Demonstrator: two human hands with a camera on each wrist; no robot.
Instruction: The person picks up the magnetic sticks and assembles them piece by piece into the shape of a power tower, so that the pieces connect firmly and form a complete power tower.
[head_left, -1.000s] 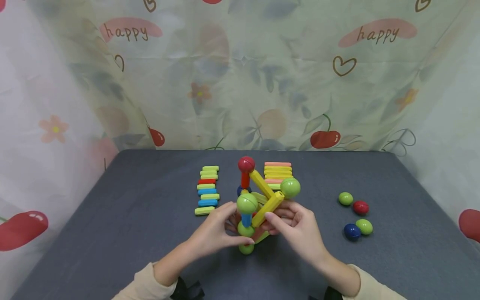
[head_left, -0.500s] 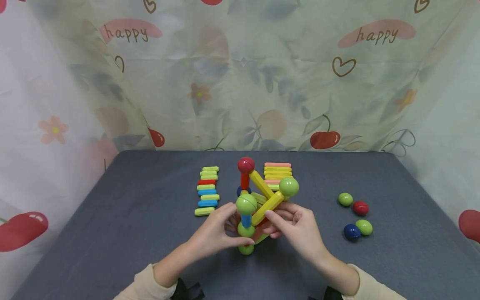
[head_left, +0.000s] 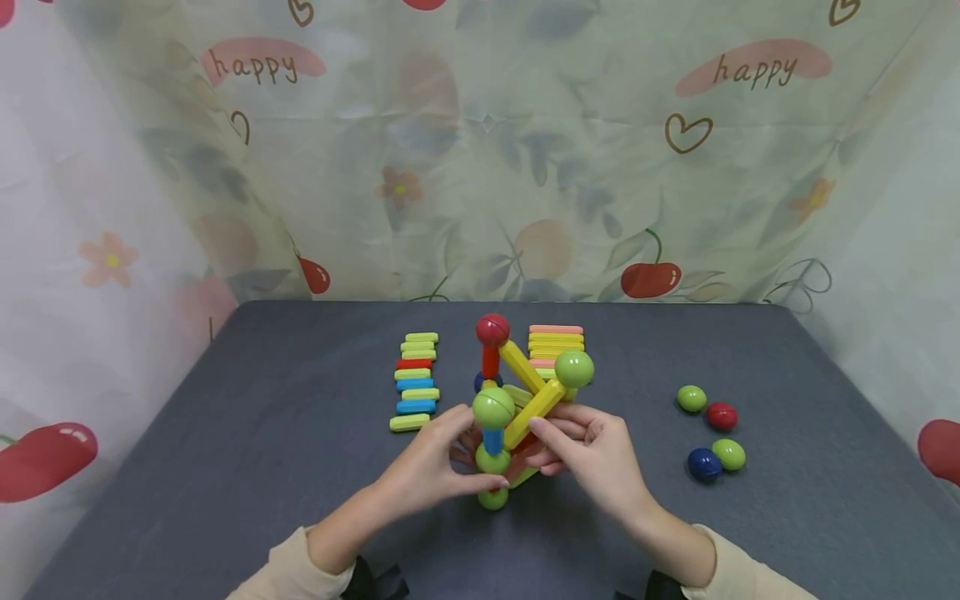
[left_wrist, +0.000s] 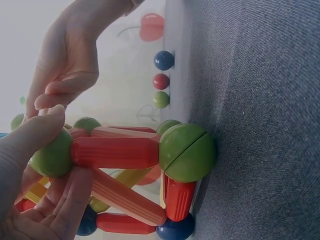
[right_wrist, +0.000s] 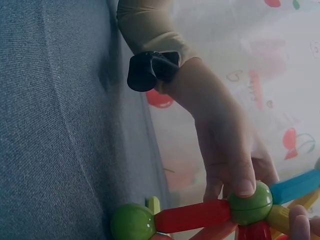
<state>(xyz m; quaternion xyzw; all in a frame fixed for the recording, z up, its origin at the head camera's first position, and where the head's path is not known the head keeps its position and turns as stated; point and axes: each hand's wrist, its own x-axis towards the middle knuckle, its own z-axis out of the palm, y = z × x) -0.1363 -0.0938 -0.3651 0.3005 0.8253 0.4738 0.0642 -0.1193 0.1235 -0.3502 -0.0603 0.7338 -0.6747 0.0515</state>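
Note:
A frame of toy rods and balls stands upright between both hands. My left hand grips the green ball at its near corner; the left wrist view shows the thumb over that green ball. Above it rise a blue rod and another green ball. My right hand pinches a slanted yellow rod, whose upper end meets a green ball. A second yellow rod slopes down from a red ball. Red rods form the lower part, with a green ball at the tabletop.
Several short rods lie in a column left of the frame. Longer rods lie stacked behind it. To the right are loose balls: green, red, blue and another green ball. A printed curtain stands behind the table.
The yellow rod in my right hand has tilted slightly, and the green ball at its upper end has shifted a little left and up. My left hand has stayed in place.

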